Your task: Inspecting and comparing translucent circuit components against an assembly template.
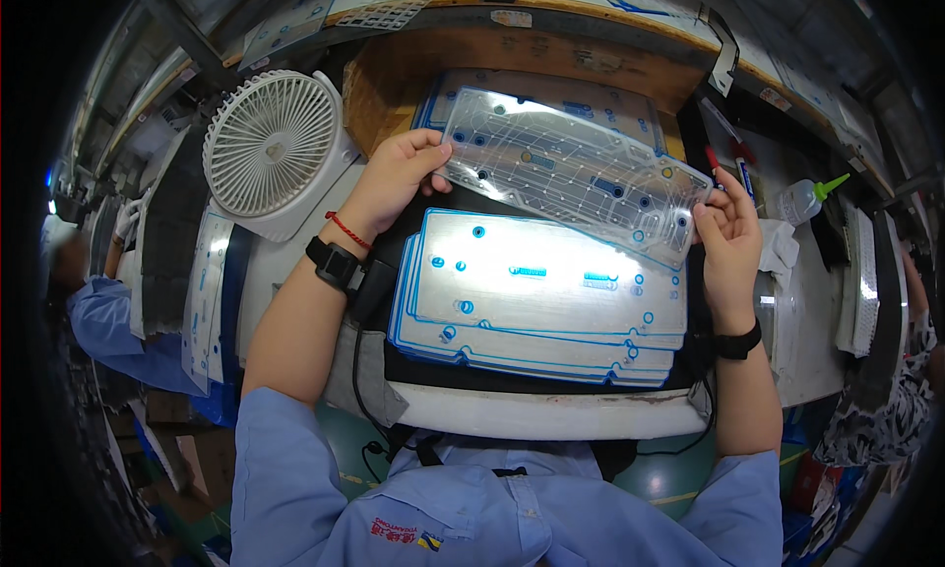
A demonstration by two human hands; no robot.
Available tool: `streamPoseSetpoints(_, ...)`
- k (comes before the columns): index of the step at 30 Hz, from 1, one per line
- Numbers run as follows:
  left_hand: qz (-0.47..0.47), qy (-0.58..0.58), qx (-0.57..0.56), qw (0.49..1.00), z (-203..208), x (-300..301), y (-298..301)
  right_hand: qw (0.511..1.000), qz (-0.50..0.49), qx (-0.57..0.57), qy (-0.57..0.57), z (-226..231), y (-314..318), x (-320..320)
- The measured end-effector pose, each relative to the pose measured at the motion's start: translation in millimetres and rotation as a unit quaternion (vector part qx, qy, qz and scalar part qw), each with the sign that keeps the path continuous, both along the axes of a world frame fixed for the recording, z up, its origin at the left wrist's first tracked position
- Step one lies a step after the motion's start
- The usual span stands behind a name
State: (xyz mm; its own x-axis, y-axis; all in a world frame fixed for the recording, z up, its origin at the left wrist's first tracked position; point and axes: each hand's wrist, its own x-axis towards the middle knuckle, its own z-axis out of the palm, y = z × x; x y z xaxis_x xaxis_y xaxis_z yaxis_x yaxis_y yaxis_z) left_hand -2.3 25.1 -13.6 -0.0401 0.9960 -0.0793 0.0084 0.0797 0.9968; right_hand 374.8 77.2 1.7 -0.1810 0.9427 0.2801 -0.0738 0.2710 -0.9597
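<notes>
Between my two hands I hold up a clear panel [561,168] printed with fine lines and dots, tilted down toward the right. My left hand [406,168] pinches its left end; my right hand [728,227] grips the right end between thumb and fingers. Just below lies a stack of flat panels [541,291] with blue edges and blue-ringed holes, its layers slightly fanned toward me. Beyond the held panel, more blue-edged panels [630,109] rest inside a wooden box, partly hidden by it.
A white fan [279,154] stands left of the wooden box [591,60]. At right are a bottle with a green nozzle [802,201], pens [745,178] and a white cloth [778,252]. A cable [364,390] hangs by my left arm. A person in blue [113,311] is at far left.
</notes>
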Motion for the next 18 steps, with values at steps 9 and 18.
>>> streamPoseSetpoints(9, 0.041, -0.077, 0.017, 0.996, -7.8, -8.3, 3.9, 1.0, -0.022, -0.003, -0.019, 1.8, 0.3, 1.2)
streamPoseSetpoints(18, 0.068, -0.097, 0.02, 0.993, 2.2, -2.3, 2.5, 0.991, 0.058, -0.022, -0.116, -10.5, 4.1, 1.2)
